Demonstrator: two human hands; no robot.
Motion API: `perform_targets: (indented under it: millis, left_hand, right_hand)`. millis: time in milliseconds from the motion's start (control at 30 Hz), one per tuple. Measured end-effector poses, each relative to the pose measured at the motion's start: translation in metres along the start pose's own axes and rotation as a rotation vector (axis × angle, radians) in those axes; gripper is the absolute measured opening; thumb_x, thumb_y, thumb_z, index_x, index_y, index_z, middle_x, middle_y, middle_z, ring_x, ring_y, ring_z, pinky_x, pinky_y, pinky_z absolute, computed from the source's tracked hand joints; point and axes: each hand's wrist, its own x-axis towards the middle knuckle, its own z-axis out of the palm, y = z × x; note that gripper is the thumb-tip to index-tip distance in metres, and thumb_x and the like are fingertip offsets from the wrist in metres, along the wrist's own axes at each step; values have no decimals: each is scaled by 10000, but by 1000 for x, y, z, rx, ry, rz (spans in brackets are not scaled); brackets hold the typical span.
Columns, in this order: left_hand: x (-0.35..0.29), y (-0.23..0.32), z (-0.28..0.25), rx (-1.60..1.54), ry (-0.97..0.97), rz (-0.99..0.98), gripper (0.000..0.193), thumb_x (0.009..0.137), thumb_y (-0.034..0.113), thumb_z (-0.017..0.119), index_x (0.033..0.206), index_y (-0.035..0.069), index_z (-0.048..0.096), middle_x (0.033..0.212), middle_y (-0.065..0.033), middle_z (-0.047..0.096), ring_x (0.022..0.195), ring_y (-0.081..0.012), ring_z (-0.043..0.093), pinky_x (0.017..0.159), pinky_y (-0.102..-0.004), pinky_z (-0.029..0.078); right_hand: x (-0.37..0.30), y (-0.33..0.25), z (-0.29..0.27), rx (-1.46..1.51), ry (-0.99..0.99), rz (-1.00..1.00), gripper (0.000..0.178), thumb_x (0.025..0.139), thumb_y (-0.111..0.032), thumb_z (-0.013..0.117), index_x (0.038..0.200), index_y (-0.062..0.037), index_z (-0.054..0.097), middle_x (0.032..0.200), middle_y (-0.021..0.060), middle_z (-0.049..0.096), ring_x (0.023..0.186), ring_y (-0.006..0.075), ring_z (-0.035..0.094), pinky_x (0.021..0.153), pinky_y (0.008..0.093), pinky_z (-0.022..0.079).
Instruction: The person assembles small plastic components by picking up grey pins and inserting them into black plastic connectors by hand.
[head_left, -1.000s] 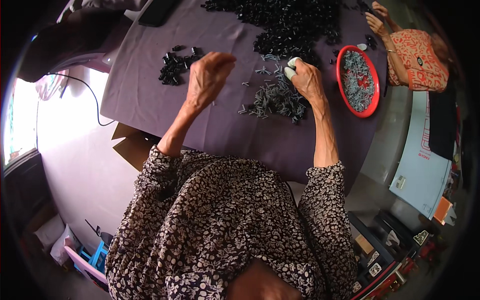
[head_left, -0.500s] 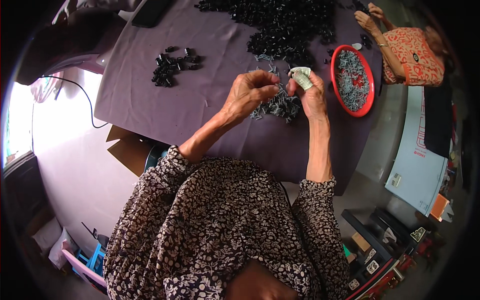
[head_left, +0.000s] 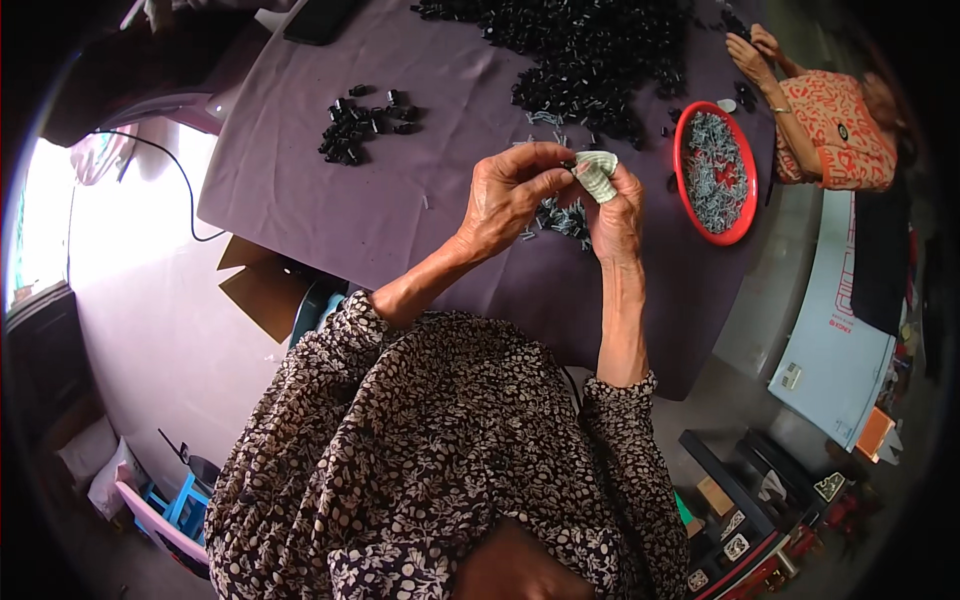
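Observation:
My left hand [head_left: 510, 195] is closed in a pinch, thumb and forefinger pressed together at the fingers of my right hand [head_left: 612, 215]. A tiny dark piece shows at the left fingertips, too small to name. A pale checked cloth strip [head_left: 597, 180] covers fingers of my right hand, which are curled in; whatever they grip is hidden. Below the hands lies a loose pile of small grey screws [head_left: 563, 222], partly covered by them. Farther back spreads a large heap of small black plastic parts [head_left: 580, 70]. A smaller cluster of black parts [head_left: 345, 130] sits to the left.
On the right stands a red oval tray [head_left: 681, 150] full of grey screws. A dark cloth [head_left: 450, 110] covers the table. Another person's hands [head_left: 750, 55] work at the far right edge. A dark flat object [head_left: 318, 18] lies far left; an opened cardboard box [head_left: 262, 290] is below the table.
My left hand has moved right, and its fingertips now meet the right hand's fingers; they were apart before. The whole view has shifted slightly.

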Motion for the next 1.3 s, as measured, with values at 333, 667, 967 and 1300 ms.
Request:
perform_targets:
  millis: [333,667,967,1300]
  left_hand:
    - [12,27,-38,-26,123,-7,113,802,59,599,883,-17,582,721,-54,604,652,-107,565,638,-243,470]
    - [2,62,-82,43,163,-58,94,806,56,590,896,41,567,784,-52,612,696,-111,588,669,-248,481]
    - [1,43,-87,-431,96,-163,104,856,102,564,925,24,565,842,-81,605,716,-153,592,677,-286,503]
    - [12,34,-53,-573,-50,-231,144,857,88,542,980,13,546,861,-83,599,764,-159,591,715,-288,495]
  right_hand:
    - [1,-9,16,-626,18,-96,154,812,-87,589,945,-21,630,741,-3,608,645,59,531,608,212,427]
    - [7,65,90,-1053,-386,-580,111,698,-49,633,796,-20,589,739,130,591,677,277,588,601,360,469]
    - [9,79,99,-1093,-366,-808,47,672,-5,542,648,-28,509,606,119,510,572,300,535,515,396,425]
    - [3,-13,38,-371,-25,-69,128,796,20,553,918,1,587,786,35,603,665,90,560,643,215,464]
